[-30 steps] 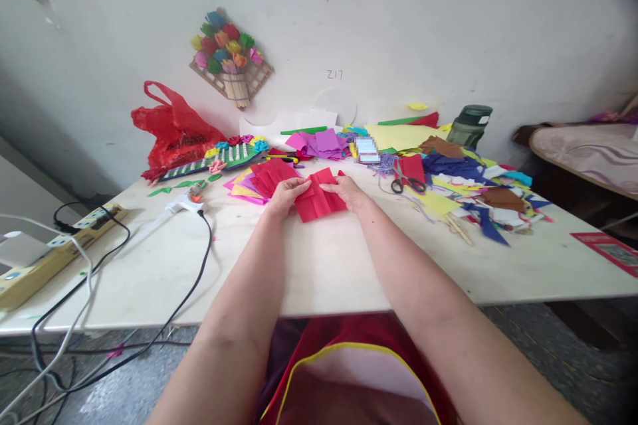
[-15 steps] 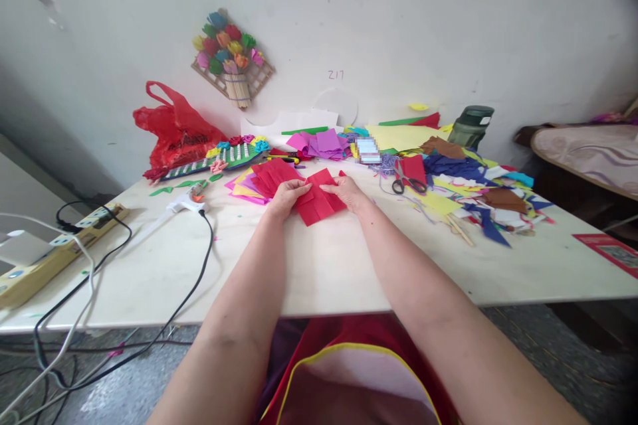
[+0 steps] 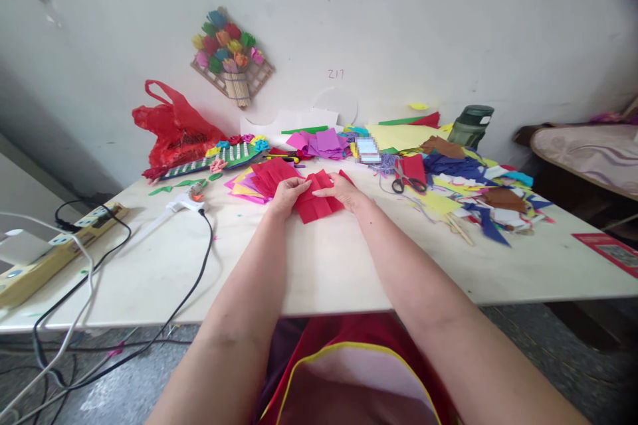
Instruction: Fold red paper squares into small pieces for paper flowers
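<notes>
Between my hands is a red crepe paper piece (image 3: pixel 316 209), held just above the table's middle. My left hand (image 3: pixel 288 196) pinches its left side, thumb on top. At its right side my right hand (image 3: pixel 347 192) grips it, the fingers reaching over the paper; a bit of red shows behind that hand. Left of my left hand lies a fanned pile of paper sheets, red ones (image 3: pixel 266 176) over yellow and pink. Whether the held piece is one layer or several I cannot tell.
Scissors (image 3: pixel 407 179) lie right of my hands, beside a heap of coloured scraps (image 3: pixel 478 192). A glue gun (image 3: pixel 187 202) with a black cord, a power strip (image 3: pixel 64 252) and a red bag (image 3: pixel 174 126) are at left. A dark bottle (image 3: pixel 471 126) stands at back right.
My right fingers have moved left across the red paper. Its upper part, flat before, now looks bent or folded under them. My left hand has barely moved.
</notes>
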`<control>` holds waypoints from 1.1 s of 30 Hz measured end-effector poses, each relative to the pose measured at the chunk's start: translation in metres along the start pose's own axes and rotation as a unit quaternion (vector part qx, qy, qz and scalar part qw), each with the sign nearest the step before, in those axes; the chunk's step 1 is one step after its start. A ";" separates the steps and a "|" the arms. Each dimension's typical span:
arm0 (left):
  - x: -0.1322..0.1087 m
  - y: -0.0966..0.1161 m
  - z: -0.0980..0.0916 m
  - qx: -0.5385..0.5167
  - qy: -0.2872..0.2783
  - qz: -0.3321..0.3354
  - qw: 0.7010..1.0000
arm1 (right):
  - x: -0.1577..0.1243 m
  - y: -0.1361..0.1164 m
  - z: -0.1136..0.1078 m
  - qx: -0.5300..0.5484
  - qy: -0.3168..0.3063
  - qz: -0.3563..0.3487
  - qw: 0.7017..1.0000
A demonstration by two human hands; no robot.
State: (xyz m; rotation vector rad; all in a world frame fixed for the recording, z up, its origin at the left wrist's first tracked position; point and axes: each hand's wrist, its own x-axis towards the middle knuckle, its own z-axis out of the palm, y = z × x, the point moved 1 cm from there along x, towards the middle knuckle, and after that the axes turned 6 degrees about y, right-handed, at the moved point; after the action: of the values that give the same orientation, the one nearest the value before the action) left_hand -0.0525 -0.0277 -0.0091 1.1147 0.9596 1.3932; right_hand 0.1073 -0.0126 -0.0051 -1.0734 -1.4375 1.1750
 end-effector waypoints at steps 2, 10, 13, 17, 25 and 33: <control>-0.001 0.001 0.002 0.005 0.007 0.005 1.000 | 0.001 0.001 0.003 -0.005 0.006 0.009 1.000; 0.002 -0.003 0.002 0.018 0.032 0.017 0.999 | 0.001 0.000 0.011 -0.015 0.010 0.007 1.000; 0.003 -0.004 0.001 0.011 0.042 0.026 0.999 | 0.002 0.001 0.012 -0.017 0.013 -0.008 1.000; 0.003 -0.004 0.001 0.018 0.063 0.020 0.998 | 0.003 0.002 0.012 -0.015 0.005 -0.021 1.000; 0.002 -0.005 0.006 0.076 0.083 0.033 0.993 | 0.004 0.002 0.013 -0.021 0.011 -0.029 0.999; 0.007 -0.006 0.003 0.106 0.086 0.084 0.987 | -0.003 -0.004 0.014 0.009 0.006 -0.034 0.999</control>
State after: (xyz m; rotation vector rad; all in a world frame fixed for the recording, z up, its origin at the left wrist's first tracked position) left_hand -0.0483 -0.0197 -0.0130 1.2726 1.1828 1.5697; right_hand 0.0939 -0.0179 -0.0028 -1.0098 -1.4395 1.1302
